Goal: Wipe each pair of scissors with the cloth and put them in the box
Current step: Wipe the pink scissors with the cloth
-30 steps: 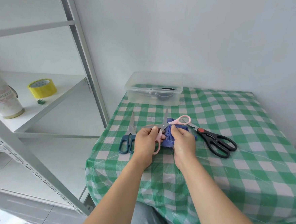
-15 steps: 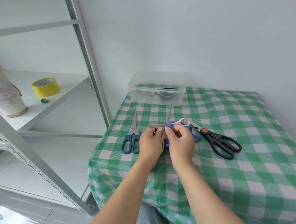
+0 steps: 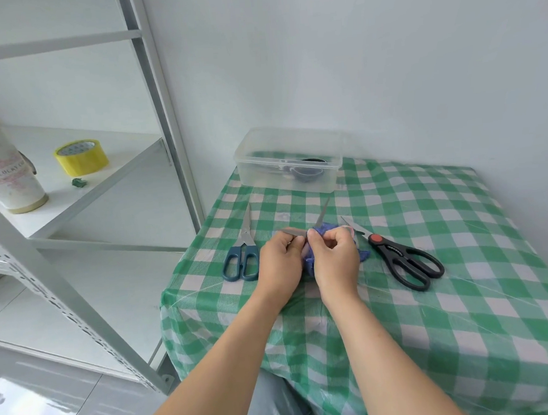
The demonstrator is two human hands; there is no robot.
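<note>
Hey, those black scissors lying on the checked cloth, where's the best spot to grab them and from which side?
Probably by the handle loops. The black scissors lie flat and closed, blades pointing away toward the box, loops at the near right. Come from above on the near-right side with the right hand, keeping fingers off the blade tips.
</note>
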